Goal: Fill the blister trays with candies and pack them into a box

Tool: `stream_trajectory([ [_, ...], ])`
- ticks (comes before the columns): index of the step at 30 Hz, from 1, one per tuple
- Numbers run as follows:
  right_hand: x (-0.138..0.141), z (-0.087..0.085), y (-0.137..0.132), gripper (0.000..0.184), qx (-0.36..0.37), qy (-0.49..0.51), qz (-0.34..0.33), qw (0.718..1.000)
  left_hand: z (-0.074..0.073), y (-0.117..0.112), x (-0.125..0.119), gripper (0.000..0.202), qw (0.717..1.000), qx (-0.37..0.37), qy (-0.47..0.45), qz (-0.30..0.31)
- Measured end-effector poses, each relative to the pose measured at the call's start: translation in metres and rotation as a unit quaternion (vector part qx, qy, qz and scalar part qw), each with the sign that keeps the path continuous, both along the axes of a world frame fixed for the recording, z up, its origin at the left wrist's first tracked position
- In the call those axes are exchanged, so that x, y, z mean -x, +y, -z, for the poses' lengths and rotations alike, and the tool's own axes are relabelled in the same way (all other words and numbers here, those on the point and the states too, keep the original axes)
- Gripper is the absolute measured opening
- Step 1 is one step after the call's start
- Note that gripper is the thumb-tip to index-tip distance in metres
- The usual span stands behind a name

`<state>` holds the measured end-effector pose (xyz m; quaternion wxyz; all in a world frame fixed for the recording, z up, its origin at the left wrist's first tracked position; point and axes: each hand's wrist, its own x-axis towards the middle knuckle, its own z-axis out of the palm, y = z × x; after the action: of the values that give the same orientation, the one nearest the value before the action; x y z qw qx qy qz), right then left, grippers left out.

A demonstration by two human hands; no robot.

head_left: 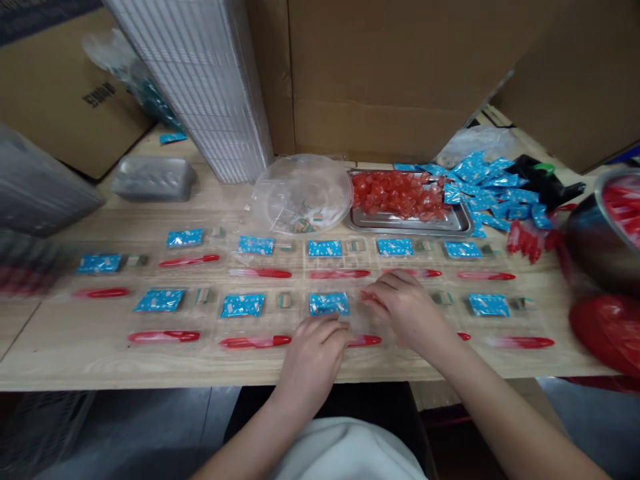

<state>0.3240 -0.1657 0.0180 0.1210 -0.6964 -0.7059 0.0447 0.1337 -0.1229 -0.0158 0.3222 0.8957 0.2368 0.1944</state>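
Note:
My left hand (315,353) has its fingers bent together at the lower edge of a blue patterned packet (329,304), over a clear plastic tray; what they grip, if anything, is hidden. A red pen-like stick (366,341) lies partly behind that hand. Just to the right, my right hand (405,307) is closed in a pinch, with what looks like a small red piece (368,297) at its fingertips. Around both hands, clear trays lie in two rows, each with a blue packet, a small striped block (285,300) and a red stick (255,341).
Behind the rows stand a metal tray (463,223) of red wrapped pieces, a round clear lid (280,190) with striped blocks, and a tall stack of plastic trays (200,87). Blue packets (490,190) are heaped at back right. A metal bowl (583,233) sits far right.

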Motion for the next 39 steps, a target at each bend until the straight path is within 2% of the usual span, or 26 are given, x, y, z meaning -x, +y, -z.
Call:
stream_trajectory([
  [4,-0.021,-0.003,0.004,0.006,0.026,0.026,-0.024,0.999,0.001,0.0,0.0,0.018,1.0,-0.003,-0.015,-0.005],
  [6,-0.046,-0.004,0.019,0.007,-0.004,0.05,0.034,0.998,0.003,0.0,0.001,0.018,1.0,-0.007,-0.02,-0.001],
  [8,-0.074,-0.003,0.048,0.012,-0.048,0.036,0.151,0.987,0.003,0.001,0.001,0.021,1.0,-0.007,-0.018,0.008],
  [9,-0.088,-0.001,0.066,0.013,-0.048,0.012,0.182,0.982,0.003,0.001,0.001,0.022,1.0,-0.006,-0.015,0.011],
  [12,-0.116,0.007,0.118,0.015,0.001,-0.045,0.193,0.98,0.0,0.001,0.0,0.022,1.0,-0.001,-0.007,0.012],
  [14,-0.12,0.01,0.134,0.02,0.028,-0.049,0.175,0.983,-0.002,0.001,0.0,0.02,1.0,0.005,-0.004,0.008],
  [16,-0.109,0.007,0.127,0.021,0.003,0.002,0.162,0.987,-0.002,0.0,0.0,0.02,1.0,0.017,0.002,0.007],
  [18,-0.085,0.0,0.102,0.016,-0.05,0.113,0.146,0.981,-0.002,0.0,0.0,0.019,1.0,0.023,0.003,0.007],
  [20,-0.053,-0.005,0.068,0.01,-0.068,0.224,0.112,0.966,-0.001,0.0,0.0,0.018,1.0,0.023,0.004,0.004],
  [22,-0.021,-0.004,0.038,0.007,-0.061,0.248,0.08,0.964,-0.002,0.001,0.0,0.016,1.0,0.023,0.007,0.002],
  [25,0.007,0.012,0.013,0.011,-0.056,0.217,0.041,0.974,-0.003,0.001,0.0,0.015,0.999,0.031,0.014,0.003],
  [29,0.01,0.03,0.001,0.013,-0.069,0.193,0.042,0.978,-0.004,0.001,-0.001,0.017,0.999,0.041,0.021,0.001],
  [31,0.009,0.03,-0.004,0.011,-0.074,0.174,0.053,0.981,-0.004,0.001,-0.001,0.017,0.999,0.043,0.023,-0.007],
  [34,0.007,0.02,-0.006,0.011,-0.068,0.133,0.046,0.988,-0.004,0.001,-0.002,0.017,0.999,0.039,0.012,-0.013],
  [37,-0.009,0.007,0.013,0.009,-0.023,0.12,-0.013,0.992,-0.003,0.001,-0.002,0.016,0.999,0.037,-0.009,-0.006],
  [39,-0.033,0.003,0.042,0.009,0.0,0.105,0.01,0.994,-0.004,0.002,-0.002,0.017,0.999,0.038,-0.018,-0.003],
])
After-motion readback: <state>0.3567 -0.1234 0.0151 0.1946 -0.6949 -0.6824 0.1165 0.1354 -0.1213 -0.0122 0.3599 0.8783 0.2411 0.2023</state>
